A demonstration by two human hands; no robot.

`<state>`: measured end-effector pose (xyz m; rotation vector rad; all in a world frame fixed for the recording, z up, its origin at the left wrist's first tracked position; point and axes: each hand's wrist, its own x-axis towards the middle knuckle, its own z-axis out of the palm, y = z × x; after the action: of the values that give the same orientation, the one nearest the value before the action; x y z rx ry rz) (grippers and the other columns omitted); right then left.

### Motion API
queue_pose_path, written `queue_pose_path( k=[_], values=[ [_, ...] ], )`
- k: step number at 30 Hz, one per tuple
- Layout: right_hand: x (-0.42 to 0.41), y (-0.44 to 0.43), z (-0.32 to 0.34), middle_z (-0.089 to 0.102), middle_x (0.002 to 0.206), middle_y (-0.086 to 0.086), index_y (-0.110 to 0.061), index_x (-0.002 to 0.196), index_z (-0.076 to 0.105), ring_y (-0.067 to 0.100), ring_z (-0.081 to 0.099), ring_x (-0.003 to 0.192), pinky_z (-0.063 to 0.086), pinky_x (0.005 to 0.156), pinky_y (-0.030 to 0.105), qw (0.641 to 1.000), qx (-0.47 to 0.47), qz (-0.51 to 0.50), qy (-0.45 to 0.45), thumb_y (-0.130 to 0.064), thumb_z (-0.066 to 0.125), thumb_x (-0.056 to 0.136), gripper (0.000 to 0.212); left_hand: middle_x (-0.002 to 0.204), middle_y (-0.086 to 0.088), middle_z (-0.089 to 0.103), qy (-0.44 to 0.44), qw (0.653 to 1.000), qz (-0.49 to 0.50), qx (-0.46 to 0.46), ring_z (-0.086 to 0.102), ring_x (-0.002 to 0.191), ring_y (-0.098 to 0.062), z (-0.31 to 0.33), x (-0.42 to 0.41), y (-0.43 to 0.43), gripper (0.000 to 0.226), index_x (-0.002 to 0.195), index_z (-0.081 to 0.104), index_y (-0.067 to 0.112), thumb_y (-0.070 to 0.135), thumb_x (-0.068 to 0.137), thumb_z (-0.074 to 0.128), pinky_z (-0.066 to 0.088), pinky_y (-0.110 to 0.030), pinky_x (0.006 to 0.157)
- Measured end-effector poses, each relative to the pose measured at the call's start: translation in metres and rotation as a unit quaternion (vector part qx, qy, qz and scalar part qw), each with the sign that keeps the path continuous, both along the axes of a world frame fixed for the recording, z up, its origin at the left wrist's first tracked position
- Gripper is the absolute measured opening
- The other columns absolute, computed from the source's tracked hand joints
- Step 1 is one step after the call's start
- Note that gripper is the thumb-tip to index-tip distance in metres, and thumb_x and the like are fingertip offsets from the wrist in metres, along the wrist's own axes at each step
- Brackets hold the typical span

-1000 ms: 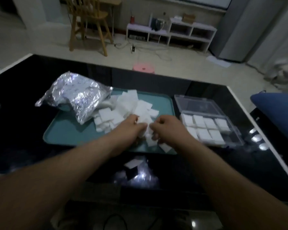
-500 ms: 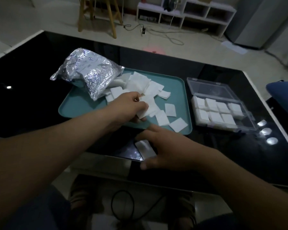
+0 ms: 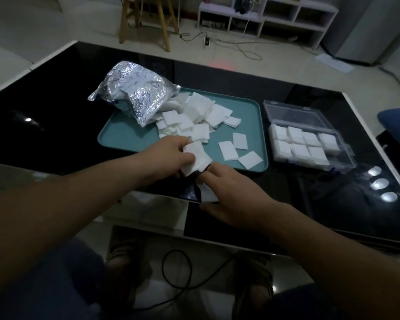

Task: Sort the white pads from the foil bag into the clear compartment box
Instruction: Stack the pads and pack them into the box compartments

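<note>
- Gathering step: the left hand (image 3: 171, 155) pinches white pads (image 3: 195, 158) at the tray's (image 3: 129, 140) near edge.
- On the table (image 3: 56, 125), the right hand (image 3: 231, 195) covers a stray pad (image 3: 207, 195); grip unclear.
- Next, probably: both into the compartment box (image 3: 310, 146).

The left rear of the shallow teal plastic tray (image 3: 243, 109) is blocked by a crumpled silver foil bag (image 3: 136, 95), with a heap of square white pads (image 3: 194, 116) spilled beside it. Bare tray floor is seen at right rear. Only a narrow strip of black glass tabletop (image 3: 56, 112) is left between tray and clear plastic compartment box (image 3: 293, 112).
</note>
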<state>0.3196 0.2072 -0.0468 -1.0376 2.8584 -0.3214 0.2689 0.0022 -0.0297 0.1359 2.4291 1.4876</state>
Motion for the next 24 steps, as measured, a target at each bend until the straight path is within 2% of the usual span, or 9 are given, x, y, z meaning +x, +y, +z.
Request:
queue_pose_path(
  k=[3,5,8,10,11,15,18,21,24],
  values=[
    [0.006,-0.006,0.001,0.058,0.116,0.0,-0.022,0.122,0.062,0.017,0.054,0.1,0.052,0.085,0.039,0.999,-0.032,-0.023,-0.01,-0.036,0.057,0.1,0.026,0.08,-0.008,0.07,0.013,0.999,-0.013,-0.05,0.061,0.062,-0.013,-0.004,0.01,-0.003,0.01,0.093,0.068,0.01,0.005,0.09,0.06,0.05,-0.023,0.054],
    [0.005,-0.009,0.01,0.065,0.1,-0.002,-0.02,0.106,0.067,0.013,0.059,0.088,0.052,0.078,0.036,0.987,-0.124,-0.064,-0.08,-0.031,0.057,0.103,0.015,0.084,-0.013,0.072,-0.001,0.999,-0.019,-0.04,0.062,0.068,-0.016,-0.005,0.013,-0.001,0.013,0.093,0.069,0.01,0.005,0.09,0.058,0.05,-0.025,0.06],
    [-0.005,-0.009,0.029,0.07,0.08,-0.004,-0.018,0.095,0.066,0.002,0.063,0.072,0.05,0.067,0.025,0.929,-0.299,-0.184,-0.117,-0.027,0.069,0.098,0.01,0.084,-0.011,0.074,-0.018,0.999,-0.029,0.012,0.064,0.074,-0.019,-0.004,0.01,0.001,0.008,0.095,0.071,0.009,0.009,0.093,0.063,0.049,-0.033,0.068],
    [-0.018,-0.001,0.041,0.072,0.077,-0.003,-0.016,0.092,0.068,0.004,0.065,0.068,0.054,0.067,0.029,0.894,-0.364,-0.23,-0.125,-0.026,0.075,0.094,0.013,0.084,-0.009,0.073,-0.024,0.997,-0.048,0.046,0.064,0.074,-0.019,0.002,0.004,0.005,0.007,0.097,0.071,0.012,0.011,0.094,0.065,0.048,-0.032,0.068],
    [-0.023,0.004,0.045,0.073,0.077,-0.005,-0.015,0.092,0.07,0.006,0.065,0.068,0.054,0.067,0.03,0.889,-0.369,-0.231,-0.141,-0.026,0.077,0.094,0.013,0.083,-0.007,0.073,-0.022,0.997,-0.056,0.049,0.065,0.073,-0.016,0.005,0.002,0.006,0.008,0.097,0.071,0.014,0.01,0.094,0.065,0.048,-0.031,0.067],
    [-0.044,0.027,0.068,0.066,0.074,-0.009,-0.012,0.1,0.069,-0.001,0.055,0.06,0.044,0.057,0.014,0.903,-0.315,-0.203,-0.211,-0.022,0.077,0.094,0.014,0.071,0.006,0.07,0.003,0.998,-0.062,0.019,0.061,0.062,-0.006,0.018,-0.016,0.009,0.002,0.088,0.072,0.02,0.019,0.087,0.073,0.047,-0.029,0.065],
    [-0.052,0.028,0.074,0.069,0.087,-0.004,-0.026,0.112,0.065,-0.002,0.058,0.066,0.045,0.058,0.011,0.935,-0.234,-0.19,-0.185,-0.029,0.081,0.09,0.027,0.073,0.001,0.068,-0.017,0.997,-0.069,0.029,0.06,0.066,-0.012,0.021,-0.024,0.011,0.006,0.085,0.072,0.018,0.022,0.087,0.076,0.047,-0.033,0.068],
    [-0.055,0.023,0.064,0.066,0.086,-0.004,-0.035,0.119,0.059,0.002,0.057,0.066,0.043,0.057,0.013,0.946,-0.209,-0.206,-0.137,-0.036,0.082,0.088,0.038,0.077,-0.007,0.062,-0.081,0.987,-0.058,0.128,0.06,0.066,-0.012,0.024,-0.027,0.02,0.002,0.095,0.068,0.008,0.008,0.096,0.066,0.05,-0.027,0.062],
    [-0.06,0.017,0.056,0.068,0.082,-0.004,-0.03,0.111,0.055,0.001,0.063,0.065,0.043,0.057,0.013,0.918,-0.288,-0.245,-0.116,-0.03,0.083,0.088,0.036,0.104,-0.018,0.072,-0.162,0.948,-0.045,0.272,0.072,0.092,-0.024,0.028,-0.031,0.03,0.022,0.118,0.064,0.001,0.002,0.099,0.055,0.059,-0.041,0.083]
  ],
)
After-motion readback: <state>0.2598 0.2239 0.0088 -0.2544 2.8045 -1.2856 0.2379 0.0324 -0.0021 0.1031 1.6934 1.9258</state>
